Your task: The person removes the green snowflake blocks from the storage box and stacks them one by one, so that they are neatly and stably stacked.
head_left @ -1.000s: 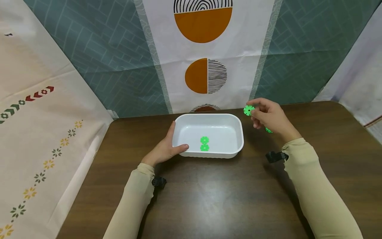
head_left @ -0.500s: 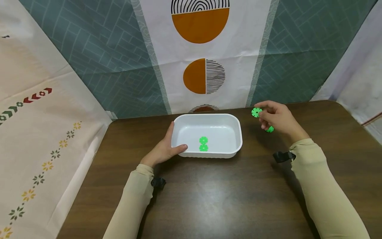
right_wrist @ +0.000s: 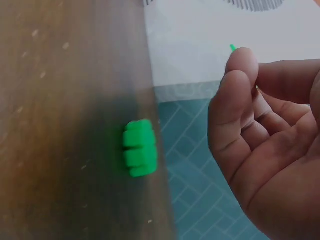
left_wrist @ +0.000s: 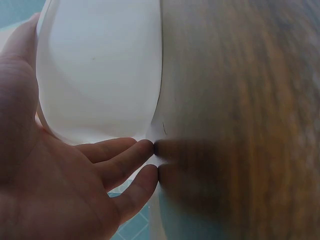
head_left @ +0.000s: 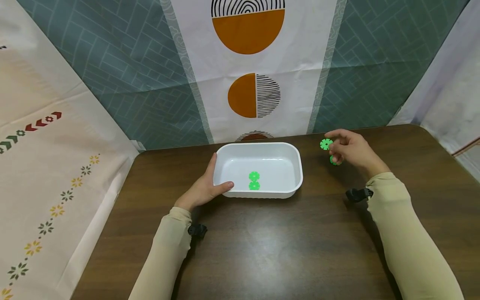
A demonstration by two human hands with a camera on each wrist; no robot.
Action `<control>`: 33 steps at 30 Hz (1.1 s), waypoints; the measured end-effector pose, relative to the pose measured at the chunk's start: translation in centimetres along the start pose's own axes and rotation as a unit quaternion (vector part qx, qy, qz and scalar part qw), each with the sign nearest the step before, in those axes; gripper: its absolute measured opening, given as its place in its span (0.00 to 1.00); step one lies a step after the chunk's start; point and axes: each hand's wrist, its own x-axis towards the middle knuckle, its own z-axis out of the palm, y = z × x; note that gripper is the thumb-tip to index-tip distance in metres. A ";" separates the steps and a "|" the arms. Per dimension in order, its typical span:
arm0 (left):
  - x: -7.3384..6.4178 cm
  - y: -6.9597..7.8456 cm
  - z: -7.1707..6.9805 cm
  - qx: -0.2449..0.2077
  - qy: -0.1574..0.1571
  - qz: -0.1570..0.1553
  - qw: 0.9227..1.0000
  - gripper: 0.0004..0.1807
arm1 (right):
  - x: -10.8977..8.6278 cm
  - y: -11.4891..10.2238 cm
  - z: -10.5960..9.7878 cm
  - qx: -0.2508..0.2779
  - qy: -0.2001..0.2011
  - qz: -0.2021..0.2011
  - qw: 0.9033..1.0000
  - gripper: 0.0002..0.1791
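A white rectangular tray (head_left: 279,168) stands on the table with two green flower-shaped discs (head_left: 254,181) at its near wall. My left hand (head_left: 200,189) holds the tray's near left corner, its thumb over the rim and the fingers along the outer left end. To the right of the tray, my right hand (head_left: 352,152) pinches a green notched disc (head_left: 324,144) between thumb and finger, above the table. Only a sliver of that disc shows in the right wrist view. Below the hand lies a thick green notched piece (right_wrist: 140,147), perhaps stacked discs, partly hidden in the head view.
The brown wooden table (head_left: 255,246) extends around the tray. Behind its far edge hangs a teal and white patterned cloth (head_left: 150,108). A white cloth with a floral border (head_left: 90,196) hangs at the left, and pale cloth at the right.
My right hand has moved right and slightly nearer, carrying the pinched disc, and now covers more of the green piece below. My left hand keeps its hold on the tray. The head view has shifted slightly.
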 end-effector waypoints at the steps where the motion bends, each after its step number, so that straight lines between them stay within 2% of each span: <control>1: 0.0 0.0 0.0 0.001 0.000 0.000 1.000 0.66 | 0.1 0.3 0.0 0.000 -0.004 0.004 1.000 0.21; 11: 0.1 0.0 0.0 0.000 0.001 0.003 1.000 0.66 | 0.3 2.8 -0.9 -0.013 -0.023 0.079 0.997 0.23; 18: 0.0 -0.1 0.1 -0.002 0.001 0.003 1.000 0.66 | 0.1 4.0 -2.1 -0.017 -0.019 0.107 0.994 0.24; 23: 0.0 -0.2 0.1 -0.004 -0.001 -0.003 1.000 0.65 | 0.0 4.7 -2.3 -0.008 -0.023 0.123 0.992 0.24; 33: 0.0 -0.1 0.1 -0.003 0.000 -0.001 1.000 0.65 | 0.1 4.9 -2.6 0.019 -0.035 0.123 0.992 0.19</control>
